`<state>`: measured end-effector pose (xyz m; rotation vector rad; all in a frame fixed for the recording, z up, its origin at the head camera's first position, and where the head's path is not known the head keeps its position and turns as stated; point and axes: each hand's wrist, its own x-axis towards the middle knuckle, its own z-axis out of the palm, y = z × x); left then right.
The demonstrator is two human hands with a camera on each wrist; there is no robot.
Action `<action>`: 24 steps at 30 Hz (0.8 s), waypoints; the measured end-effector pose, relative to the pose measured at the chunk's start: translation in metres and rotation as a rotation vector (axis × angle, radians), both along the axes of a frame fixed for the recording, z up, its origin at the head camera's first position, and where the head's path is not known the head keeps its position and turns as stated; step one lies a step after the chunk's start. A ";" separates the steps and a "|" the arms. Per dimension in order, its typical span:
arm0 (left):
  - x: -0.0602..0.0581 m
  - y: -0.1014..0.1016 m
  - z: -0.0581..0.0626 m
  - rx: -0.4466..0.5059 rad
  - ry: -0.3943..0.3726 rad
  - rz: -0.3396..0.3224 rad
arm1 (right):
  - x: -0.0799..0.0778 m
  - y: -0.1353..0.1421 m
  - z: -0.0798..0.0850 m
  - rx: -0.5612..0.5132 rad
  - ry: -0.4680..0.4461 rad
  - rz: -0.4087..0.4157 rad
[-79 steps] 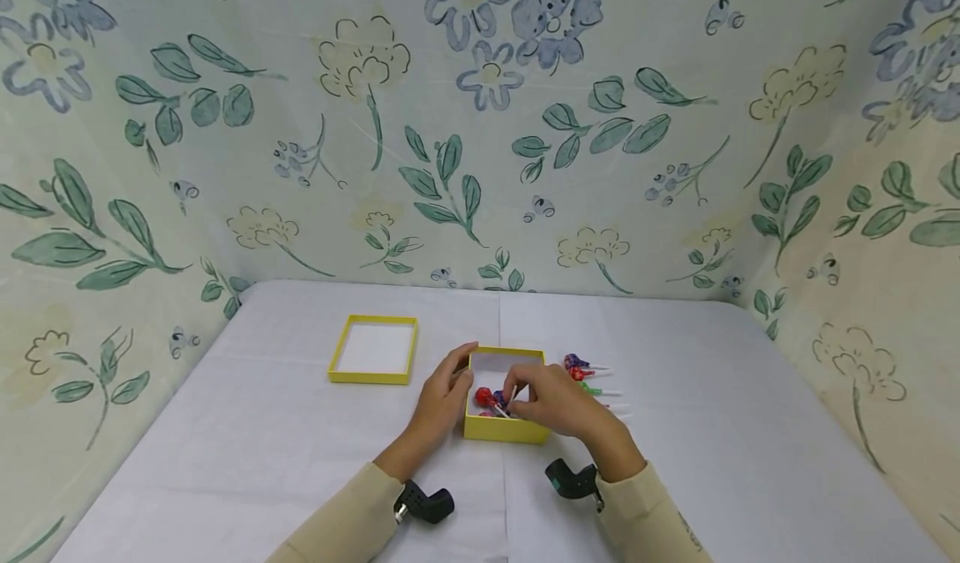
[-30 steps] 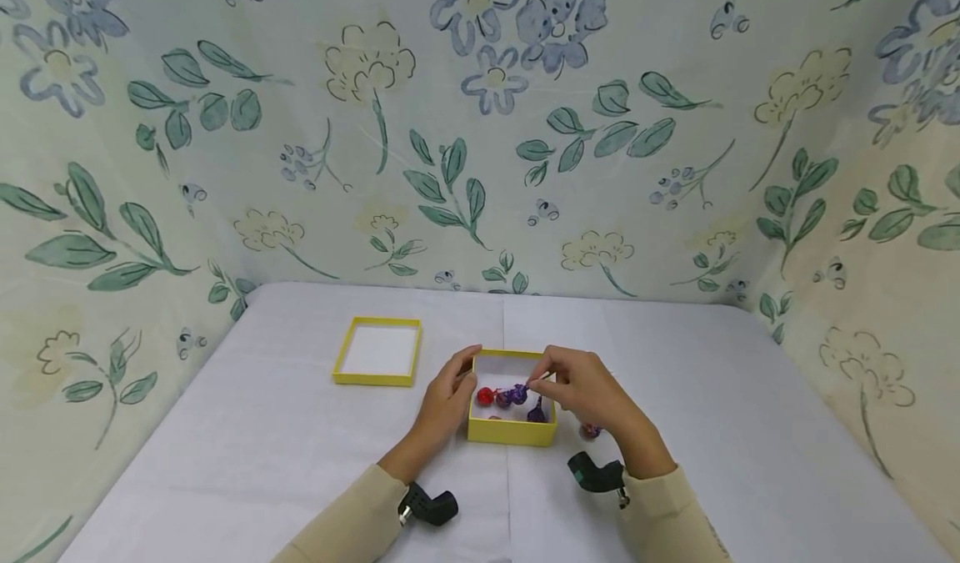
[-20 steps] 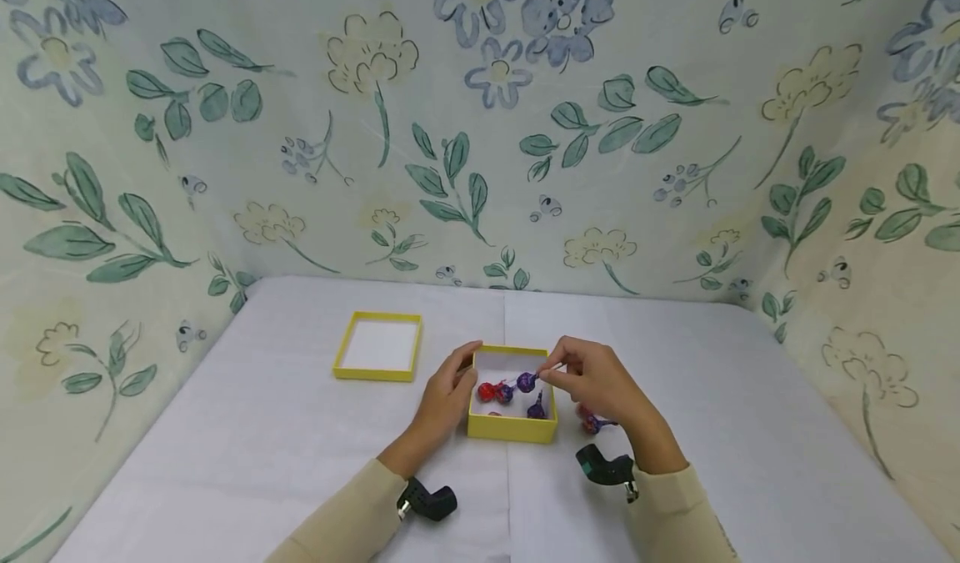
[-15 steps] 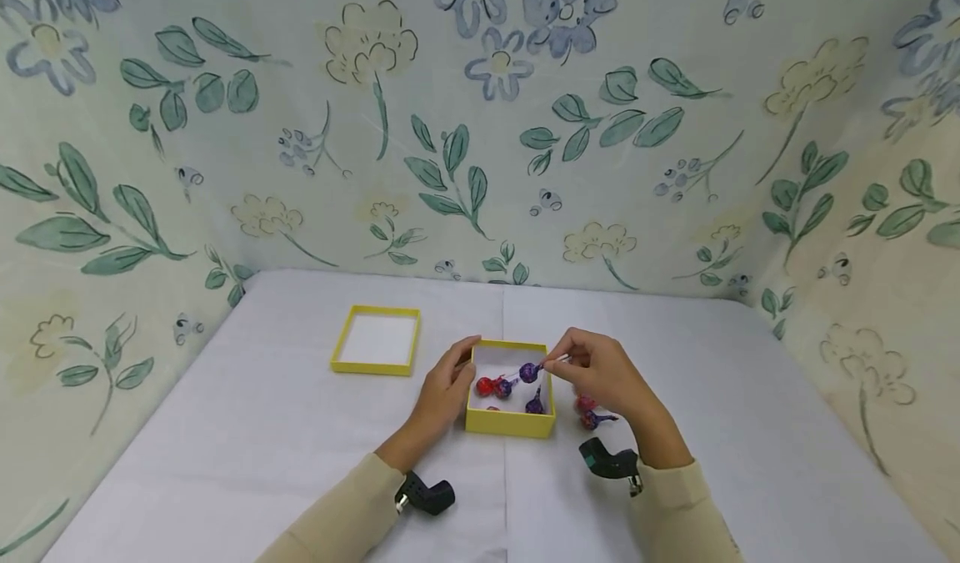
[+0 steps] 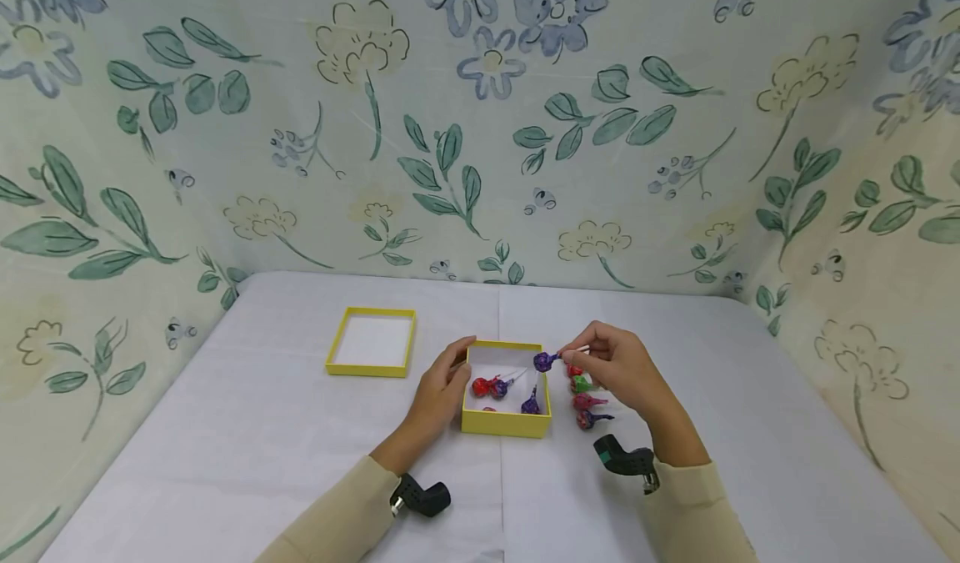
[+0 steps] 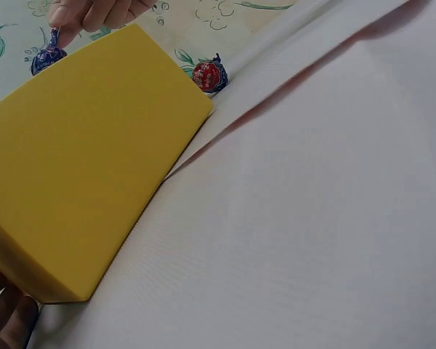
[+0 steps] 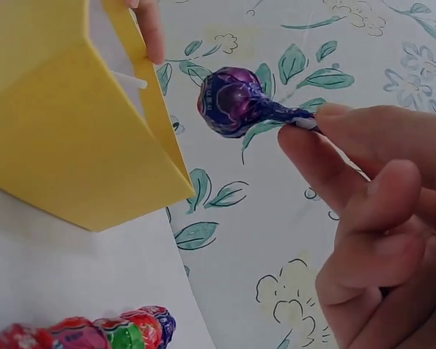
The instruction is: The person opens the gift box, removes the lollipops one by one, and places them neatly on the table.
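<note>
A yellow open box (image 5: 504,424) stands upright on the table, with red and purple lollipops inside. My left hand (image 5: 433,396) holds its left side, fingers round the far left corner. My right hand (image 5: 618,367) pinches a purple-wrapped lollipop (image 7: 232,102) by the stick, just below its twisted wrapper. In the head view this lollipop's head overlaps the box's right rim, near the far corner. Inside lie a red lollipop (image 5: 480,387), a purple one (image 5: 500,389) beside it and another purple one (image 5: 531,403) near the front right.
Right of the box, several lollipops lie in a row, among them a green one (image 5: 581,383), a pink one (image 5: 587,401) and a purple one (image 5: 588,419). The yellow-rimmed lid (image 5: 367,371) lies at the back left. A floral cloth (image 5: 450,129) hangs behind the white table (image 5: 225,429).
My right hand has come up out of the box and moved right, bringing the purple lollipop to the right rim. The left hand stays on the box.
</note>
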<state>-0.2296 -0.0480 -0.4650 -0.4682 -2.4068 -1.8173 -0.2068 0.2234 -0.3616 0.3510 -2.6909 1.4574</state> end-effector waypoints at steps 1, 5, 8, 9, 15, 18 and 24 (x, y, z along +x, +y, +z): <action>0.000 0.000 0.000 0.000 0.001 0.000 | 0.000 0.002 0.000 -0.002 0.006 0.001; 0.002 0.000 0.000 0.005 0.014 -0.005 | -0.001 0.008 -0.001 -0.023 0.030 -0.008; 0.002 0.000 0.000 0.014 0.006 -0.002 | -0.001 0.013 0.000 -0.041 0.051 -0.024; 0.002 0.000 0.001 0.015 -0.001 -0.001 | -0.001 0.015 0.000 -0.045 0.057 -0.032; 0.002 0.000 0.001 0.005 -0.017 0.002 | -0.001 0.027 -0.001 -0.065 0.074 -0.106; 0.001 0.000 0.000 0.002 -0.019 0.002 | -0.002 0.033 -0.002 -0.087 0.068 -0.153; 0.001 0.000 0.001 0.007 -0.027 -0.002 | -0.006 0.046 -0.008 -0.110 0.030 -0.233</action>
